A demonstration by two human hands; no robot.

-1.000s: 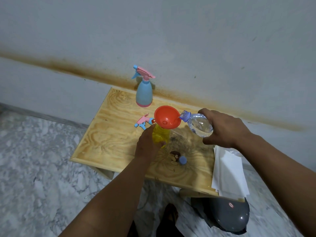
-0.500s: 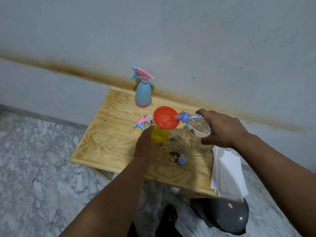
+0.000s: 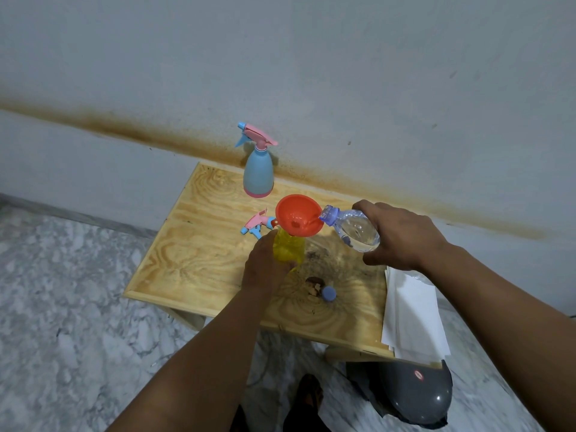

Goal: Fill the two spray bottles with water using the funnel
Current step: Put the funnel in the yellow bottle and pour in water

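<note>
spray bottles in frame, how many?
2. Blue spray bottle stands at the table's far edge by the wall; yellow spray bottle, headless, under the funnel, held by the left hand.

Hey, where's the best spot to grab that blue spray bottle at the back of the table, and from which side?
Grip the blue spray bottle around its narrow upper body just below the pink trigger head, coming from the front. It stands upright close to the wall, and its nozzle points left.

This looks like a room in a home. A small wooden surface (image 3: 199, 263) stands against a plain wall (image 3: 311, 73) with a long brown stain (image 3: 156, 132), on a grey marble floor (image 3: 62, 291).
</note>
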